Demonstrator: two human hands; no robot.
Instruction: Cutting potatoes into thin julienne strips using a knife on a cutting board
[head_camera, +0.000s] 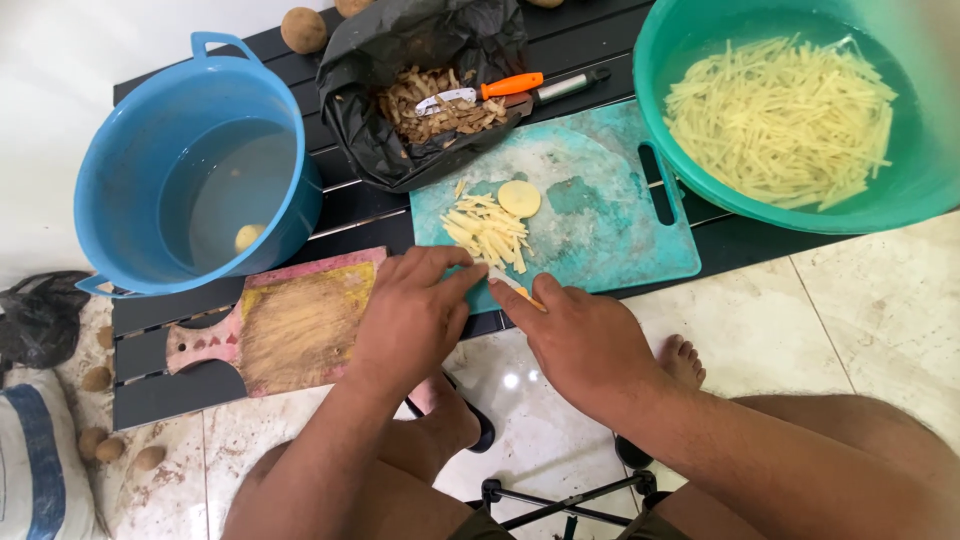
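Note:
My left hand (412, 318) lies flat at the near edge of a teal cutting board (610, 235), fingers stretched toward my right hand and holding nothing. My right hand (585, 338) is closed around a small knife (522, 292) with an orange handle; only a sliver of the knife shows between the two hands. Just beyond the fingertips a pile of cut potato sticks (487, 230) lies on the board. A round potato slice (519, 198) sits behind the pile.
A green basin (660, 130) of potato sticks in water stands at the back right. At the left is a blue bucket (130, 150) with water and one potato. A black bag (370, 60) holds peels, an orange-handled peeler (490, 90) and another knife. A worn wooden board (290, 325) lies left of my hands.

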